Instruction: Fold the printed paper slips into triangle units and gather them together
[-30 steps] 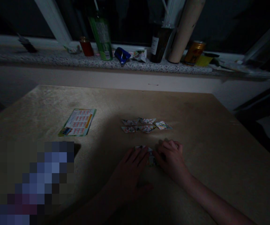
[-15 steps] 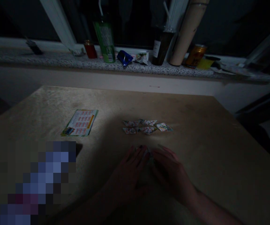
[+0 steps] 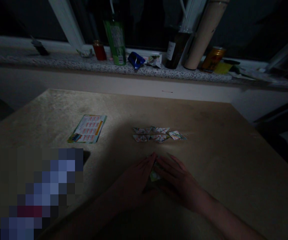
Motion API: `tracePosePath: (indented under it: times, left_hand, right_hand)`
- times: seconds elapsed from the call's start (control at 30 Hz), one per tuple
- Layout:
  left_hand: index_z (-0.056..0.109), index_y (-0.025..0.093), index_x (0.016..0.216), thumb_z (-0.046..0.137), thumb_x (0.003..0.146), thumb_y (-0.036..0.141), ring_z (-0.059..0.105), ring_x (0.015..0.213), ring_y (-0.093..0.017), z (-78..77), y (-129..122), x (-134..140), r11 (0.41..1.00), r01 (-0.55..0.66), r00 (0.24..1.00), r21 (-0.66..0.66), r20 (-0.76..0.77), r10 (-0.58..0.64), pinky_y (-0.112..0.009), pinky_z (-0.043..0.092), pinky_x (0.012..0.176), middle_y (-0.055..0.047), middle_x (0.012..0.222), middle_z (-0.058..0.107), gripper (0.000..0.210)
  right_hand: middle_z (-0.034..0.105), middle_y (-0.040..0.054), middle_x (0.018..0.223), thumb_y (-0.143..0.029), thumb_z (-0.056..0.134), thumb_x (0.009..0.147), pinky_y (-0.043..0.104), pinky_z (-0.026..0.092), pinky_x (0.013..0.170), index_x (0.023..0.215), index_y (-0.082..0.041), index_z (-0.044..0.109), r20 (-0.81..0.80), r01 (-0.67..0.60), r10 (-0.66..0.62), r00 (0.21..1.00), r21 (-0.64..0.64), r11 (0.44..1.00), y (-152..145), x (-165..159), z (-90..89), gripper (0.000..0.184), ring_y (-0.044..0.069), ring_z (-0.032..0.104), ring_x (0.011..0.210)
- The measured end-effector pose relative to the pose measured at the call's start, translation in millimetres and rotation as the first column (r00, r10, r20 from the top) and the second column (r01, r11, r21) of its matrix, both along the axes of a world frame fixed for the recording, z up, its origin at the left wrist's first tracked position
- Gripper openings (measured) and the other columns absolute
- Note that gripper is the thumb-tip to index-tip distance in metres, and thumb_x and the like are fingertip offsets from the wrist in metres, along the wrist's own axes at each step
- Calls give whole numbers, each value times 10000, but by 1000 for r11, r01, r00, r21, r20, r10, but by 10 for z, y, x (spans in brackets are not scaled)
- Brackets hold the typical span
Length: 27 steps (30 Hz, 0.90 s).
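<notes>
A piece of printed paper [image 3: 155, 176] with green on it lies on the table, mostly hidden under my hands. My left hand [image 3: 140, 173] rests on its left side, fingers stretched out and close together, fingertips near the paper's top. From the right, my right hand [image 3: 175, 171] lays its extended fingers across the paper, slightly apart. The fingertips of both hands nearly meet. Just beyond them are several small folded paper pieces [image 3: 142, 137] in two short rows, with another folded piece [image 3: 177, 135] at the right end. Dim light and shadow hide the thumbs' detail.
A printed sheet [image 3: 87, 129] lies on the table [image 3: 221, 150] at left, near a pixelated blue area. On the granite sill [image 3: 144, 70] stand a green cup [image 3: 116, 43], a red jar [image 3: 99, 51], a dark bottle-like container [image 3: 175, 51], a tube [image 3: 205, 36] and a can [image 3: 212, 60].
My hands have shifted slightly on the paper, and more of its green part shows between them. The view has moved a little; the folded pieces lie as before.
</notes>
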<state>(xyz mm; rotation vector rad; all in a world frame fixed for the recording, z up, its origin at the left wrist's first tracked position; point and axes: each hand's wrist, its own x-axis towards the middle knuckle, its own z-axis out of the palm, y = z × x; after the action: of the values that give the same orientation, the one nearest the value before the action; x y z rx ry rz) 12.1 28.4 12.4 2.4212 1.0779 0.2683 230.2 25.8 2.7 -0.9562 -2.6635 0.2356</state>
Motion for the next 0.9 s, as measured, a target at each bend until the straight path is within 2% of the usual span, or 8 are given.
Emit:
tracePosePath:
  times: [0.13, 0.3, 0.53, 0.7, 0.9]
  left_hand:
    - [152, 130, 1448, 584, 818, 346, 277, 1358, -222, 34, 59, -54, 999, 25, 999, 23, 25, -26, -370, 269, 1103, -126, 1488, 296, 794]
    - [181, 123, 1447, 522, 873, 409, 236, 1375, -232, 49, 113, -85, 993, 87, 996, 79, -32, -84, -416, 154, 1137, -121, 1485, 308, 726]
    - [156, 198, 1461, 432, 929, 326, 251, 1372, -204, 25, 144, -119, 995, 85, 996, 53, -12, -85, -366, 250, 1106, -62, 1520, 234, 612]
    - [172, 211, 1458, 427, 929, 310, 243, 1375, -184, 2, 160, -125, 995, 81, 996, 56, -27, -80, -341, 236, 1117, -38, 1525, 219, 596]
    - [186, 201, 1454, 393, 941, 281, 239, 1376, -172, 16, 167, -118, 993, 98, 995, 64, -41, -96, -333, 226, 1124, -42, 1524, 222, 558]
  right_hand:
    - [325, 85, 1476, -276, 523, 863, 555, 209, 1105, 1395, -189, 356, 83, -18, 17, 996, 12, 1000, 6, 5, 29, 565, 257, 260, 1367]
    - [303, 91, 1485, -287, 534, 854, 569, 208, 1097, 1375, -215, 393, 114, -11, 10, 993, 7, 1000, -4, 2, 48, 544, 268, 235, 1375]
    - [303, 113, 1483, -290, 555, 841, 552, 190, 1105, 1395, -211, 362, 147, 11, -6, 989, -33, 999, -20, -7, 50, 592, 264, 216, 1381]
    - [268, 111, 1499, -300, 596, 810, 524, 241, 1098, 1420, -223, 317, 141, 39, -29, 990, -65, 997, -20, -14, 3, 675, 275, 196, 1385]
    - [236, 114, 1509, -316, 581, 829, 488, 260, 1102, 1404, -194, 350, 109, 29, -22, 994, -68, 997, -27, -5, -26, 632, 267, 177, 1390]
